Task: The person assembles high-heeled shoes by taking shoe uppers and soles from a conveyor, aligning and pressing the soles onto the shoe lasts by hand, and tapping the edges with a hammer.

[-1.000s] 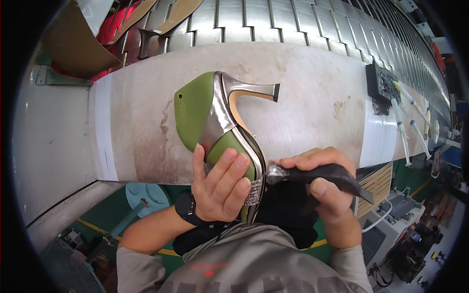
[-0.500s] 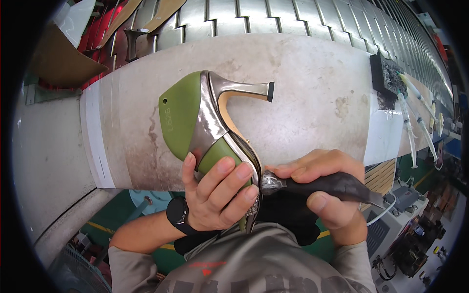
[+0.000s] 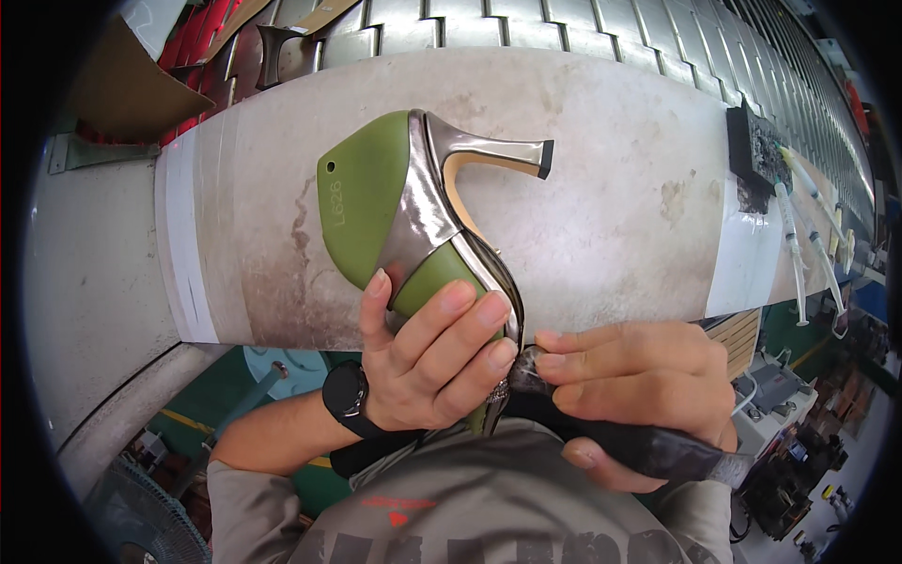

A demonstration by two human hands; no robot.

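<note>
A metallic bronze high-heeled shoe [image 3: 427, 209] is fitted on a green shoe last [image 3: 365, 211], lying on its side with the heel pointing right. My left hand [image 3: 434, 362] is closed around its front part, fingers spread over the last and the shoe's edge. Glittery trim shows by the toe, close to my body. In my right hand [image 3: 648, 381] is a hand tool with a black-wrapped handle [image 3: 662, 453] and a blunt, shiny dark head [image 3: 532, 367]. That head is against or very near the sole edge beside my left fingertips; exact contact cannot be made out.
Under the shoe's heel end lies a pale, stained work table [image 3: 601, 216]. At its right are a black block [image 3: 752, 150] and several syringes [image 3: 791, 240]. A slatted metal conveyor [image 3: 526, 23] runs behind it, carrying a loose bronze heel [image 3: 271, 56]. Brown cardboard [image 3: 132, 80] stands far left.
My right fingers have shifted to wrap over the tool near its head, and its handle now slants further down toward my body. The shoe sits slightly farther up and right in view.
</note>
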